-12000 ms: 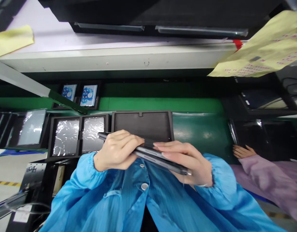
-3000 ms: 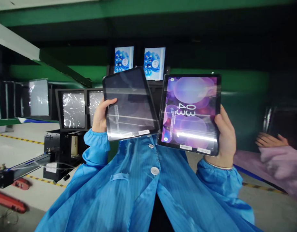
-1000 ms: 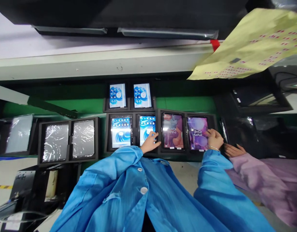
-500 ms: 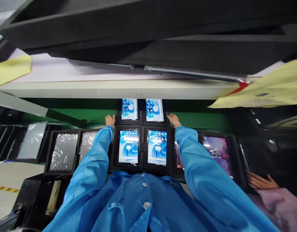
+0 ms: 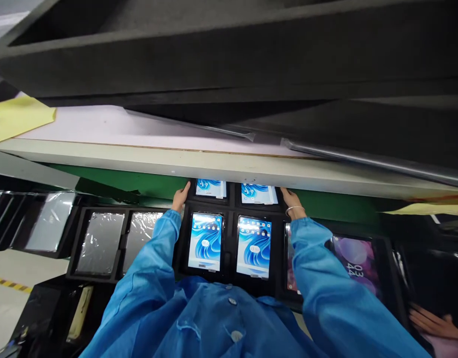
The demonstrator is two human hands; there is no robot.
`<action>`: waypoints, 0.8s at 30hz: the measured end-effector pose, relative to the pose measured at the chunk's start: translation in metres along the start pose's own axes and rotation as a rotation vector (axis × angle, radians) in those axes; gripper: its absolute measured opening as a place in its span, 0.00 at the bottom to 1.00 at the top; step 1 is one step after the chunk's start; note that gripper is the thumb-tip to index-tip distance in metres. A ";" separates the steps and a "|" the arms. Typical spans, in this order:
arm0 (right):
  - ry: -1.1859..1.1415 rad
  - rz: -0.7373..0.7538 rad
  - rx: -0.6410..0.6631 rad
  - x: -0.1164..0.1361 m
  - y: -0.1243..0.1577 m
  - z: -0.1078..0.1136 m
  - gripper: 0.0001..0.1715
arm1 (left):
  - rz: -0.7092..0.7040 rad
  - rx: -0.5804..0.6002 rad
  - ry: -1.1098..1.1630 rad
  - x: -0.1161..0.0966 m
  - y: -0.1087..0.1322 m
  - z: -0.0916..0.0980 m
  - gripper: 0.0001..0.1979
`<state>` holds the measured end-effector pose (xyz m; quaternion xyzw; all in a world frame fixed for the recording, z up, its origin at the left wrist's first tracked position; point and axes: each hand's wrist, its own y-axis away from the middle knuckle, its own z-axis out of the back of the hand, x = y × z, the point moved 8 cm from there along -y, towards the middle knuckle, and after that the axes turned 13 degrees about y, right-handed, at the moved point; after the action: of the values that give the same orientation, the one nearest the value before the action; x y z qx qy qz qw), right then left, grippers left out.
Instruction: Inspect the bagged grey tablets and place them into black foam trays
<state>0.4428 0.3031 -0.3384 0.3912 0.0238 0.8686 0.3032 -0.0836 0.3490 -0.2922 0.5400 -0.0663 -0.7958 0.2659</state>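
My left hand (image 5: 181, 197) is at the left side of a black foam tray (image 5: 232, 195) under the shelf edge, its fingers closed against the tray's side. On the opposite side, my right hand (image 5: 293, 201), with a bracelet at the wrist, grips the tray's right edge. Two lit tablets with blue wallpaper, a left one (image 5: 211, 189) and a right one (image 5: 259, 194), lie in that tray, their far ends hidden by the shelf. Closer to my body, a second foam tray (image 5: 229, 248) holds two more lit tablets, left (image 5: 205, 242) and right (image 5: 254, 247).
A white shelf (image 5: 139, 163) bearing large black foam trays (image 5: 214, 64) hangs over the green bench (image 5: 157, 185). Left stands a tray with film-wrapped tablets (image 5: 101, 243). To the right lies a tablet with a purple screen (image 5: 353, 253), near another person's hand (image 5: 433, 322).
My view has shifted, and the shelf now covers more of the rear tablets. Both hands remain at the rear tray's sides; the left fingers now lie closer against it.
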 end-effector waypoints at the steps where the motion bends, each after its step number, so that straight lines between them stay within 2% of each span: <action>1: -0.001 -0.032 0.019 -0.007 0.009 -0.001 0.21 | 0.023 -0.010 -0.002 0.007 0.012 0.013 0.22; 4: -0.010 -0.064 0.061 -0.025 0.055 -0.008 0.20 | 0.058 -0.064 -0.042 0.026 0.056 0.065 0.29; 8: 0.017 -0.025 0.063 -0.045 0.143 -0.026 0.18 | 0.041 -0.156 -0.172 0.047 0.119 0.137 0.30; 10: 0.051 -0.003 0.034 -0.056 0.189 -0.033 0.18 | 0.009 -0.180 -0.241 0.058 0.147 0.160 0.27; 13: 0.111 0.039 -0.030 -0.069 0.249 -0.034 0.20 | -0.040 -0.190 -0.335 0.078 0.181 0.171 0.25; 16: 0.183 0.104 -0.085 -0.064 0.295 -0.027 0.27 | -0.078 -0.247 -0.427 0.092 0.204 0.162 0.22; 18: 0.233 0.179 -0.097 -0.044 0.316 -0.027 0.35 | -0.125 -0.293 -0.474 0.091 0.216 0.142 0.24; 20: 0.279 0.271 -0.068 -0.013 0.325 -0.038 0.41 | -0.202 -0.277 -0.499 0.082 0.221 0.106 0.32; 24: 0.367 0.372 0.046 0.051 0.311 -0.087 0.49 | -0.391 -0.074 -0.511 0.053 0.213 0.007 0.43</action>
<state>0.1984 0.0942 -0.2784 0.2314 0.0260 0.9651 0.1197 -0.0298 0.1409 -0.2494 0.3151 0.0029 -0.9435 0.1022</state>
